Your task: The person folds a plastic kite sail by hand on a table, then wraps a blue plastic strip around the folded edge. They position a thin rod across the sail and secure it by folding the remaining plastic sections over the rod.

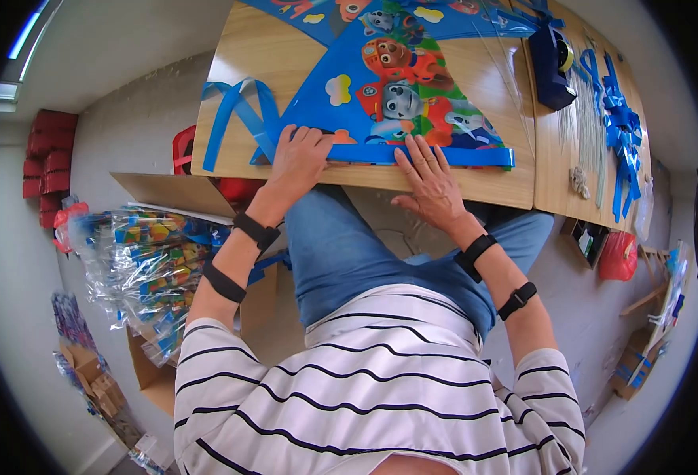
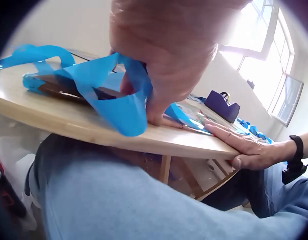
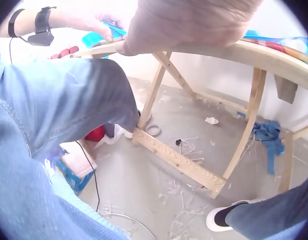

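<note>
A large blue triangular plastic sheet (image 1: 341, 119) printed with cartoon animals lies on the wooden table (image 1: 238, 55). Along its near edge runs a blue ribbon (image 1: 476, 157). My left hand (image 1: 300, 162) is at the sheet's near left corner, its fingers curled on the ribbon. In the left wrist view a loop of ribbon (image 2: 126, 120) hangs from those fingers over the table edge, beside a dark flat piece (image 2: 59, 86) mostly hidden by ribbon. My right hand (image 1: 432, 186) lies flat, its straight fingers resting on the strip near the middle.
A navy tape dispenser (image 1: 551, 67) stands at the back right. Beyond it are white strings (image 1: 585, 111) and tangled blue ribbons (image 1: 622, 134). To my left, an open carton (image 1: 159, 372) stands by plastic-wrapped printed goods (image 1: 143, 261). Wooden table legs (image 3: 251, 125) stand below.
</note>
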`<state>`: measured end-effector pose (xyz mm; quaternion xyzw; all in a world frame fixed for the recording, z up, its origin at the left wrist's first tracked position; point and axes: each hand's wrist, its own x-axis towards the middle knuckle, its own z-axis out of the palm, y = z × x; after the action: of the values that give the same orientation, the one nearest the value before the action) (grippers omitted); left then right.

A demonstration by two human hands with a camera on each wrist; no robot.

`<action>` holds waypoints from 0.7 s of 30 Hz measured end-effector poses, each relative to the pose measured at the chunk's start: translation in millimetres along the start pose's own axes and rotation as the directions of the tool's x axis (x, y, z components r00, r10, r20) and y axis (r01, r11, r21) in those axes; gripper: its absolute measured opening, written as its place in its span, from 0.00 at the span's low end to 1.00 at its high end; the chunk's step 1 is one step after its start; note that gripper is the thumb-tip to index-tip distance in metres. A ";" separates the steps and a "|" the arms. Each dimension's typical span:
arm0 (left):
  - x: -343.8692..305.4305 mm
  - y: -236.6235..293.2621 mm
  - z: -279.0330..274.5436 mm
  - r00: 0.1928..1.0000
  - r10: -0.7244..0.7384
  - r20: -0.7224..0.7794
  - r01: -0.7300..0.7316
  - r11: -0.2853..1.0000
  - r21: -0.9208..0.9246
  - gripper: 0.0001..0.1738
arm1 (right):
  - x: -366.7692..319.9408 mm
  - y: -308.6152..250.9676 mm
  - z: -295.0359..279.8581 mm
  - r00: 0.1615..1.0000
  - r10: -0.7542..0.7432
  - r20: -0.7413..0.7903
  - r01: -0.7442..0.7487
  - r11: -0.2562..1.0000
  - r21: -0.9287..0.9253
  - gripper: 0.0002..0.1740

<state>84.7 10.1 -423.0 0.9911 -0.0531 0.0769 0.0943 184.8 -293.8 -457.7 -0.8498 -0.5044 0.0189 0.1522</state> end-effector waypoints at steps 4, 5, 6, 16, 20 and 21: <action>-4.7 -12.3 9.2 0.998 -0.026 -0.055 0.029 0.999 0.045 0.25 | 1.8 -6.0 3.0 0.999 0.025 -0.021 -0.025 1.000 0.002 0.60; -1.4 -16.5 11.3 0.996 -0.007 -0.092 0.014 0.997 0.070 0.23 | 3.0 -9.9 5.2 0.999 0.041 -0.029 -0.041 0.999 0.005 0.60; 3.5 -21.6 13.8 0.992 0.013 -0.128 0.000 0.995 0.096 0.22 | 3.8 -13.3 6.9 0.998 0.058 -0.037 -0.058 0.998 0.007 0.60; 14.8 -63.7 -7.2 0.996 -0.074 0.056 0.074 0.997 -0.006 0.14 | 6.0 -22.7 12.3 0.993 0.098 -0.070 -0.100 0.995 -0.023 0.62; 2.8 -139.6 -20.2 0.996 -0.058 -0.069 0.071 0.975 0.211 0.17 | 6.8 -22.4 10.4 0.992 0.114 -0.053 -0.115 0.993 -0.014 0.63; 2.2 -163.1 -35.5 0.993 -0.112 -0.040 0.119 0.957 0.265 0.19 | 6.8 -23.3 10.3 0.992 0.120 -0.045 -0.121 0.993 -0.008 0.63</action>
<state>101.4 176.1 -417.3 0.9952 0.0169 0.0899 -0.0351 166.4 -275.0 -460.2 -0.8797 -0.4487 0.0063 0.1576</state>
